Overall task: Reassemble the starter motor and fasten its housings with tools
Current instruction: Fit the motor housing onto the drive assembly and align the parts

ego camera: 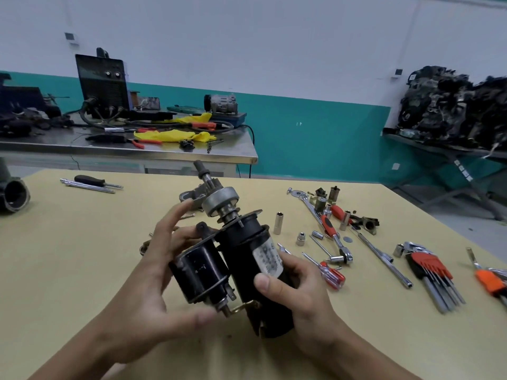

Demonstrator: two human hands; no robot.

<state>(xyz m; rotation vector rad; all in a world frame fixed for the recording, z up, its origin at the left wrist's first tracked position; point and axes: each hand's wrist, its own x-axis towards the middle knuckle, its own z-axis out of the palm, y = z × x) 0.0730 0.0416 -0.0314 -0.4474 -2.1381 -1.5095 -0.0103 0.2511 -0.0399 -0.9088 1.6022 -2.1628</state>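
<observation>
Starter motor (247, 259) held tilted over counter (82, 256) centre, shaft toward 11 o'clock. Left hand (153, 281) wraps solenoid side, right hand (299, 294) grips main body. Ratchet (333, 234), hex keys (430, 272) at 3 o'clock.

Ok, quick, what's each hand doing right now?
Left hand: holds the solenoid, fingers curled round it.
Right hand: grips the motor body.

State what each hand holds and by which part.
The starter motor: right hand grips its larger labelled cylinder; left hand holds the smaller solenoid cylinder beside it.
</observation>
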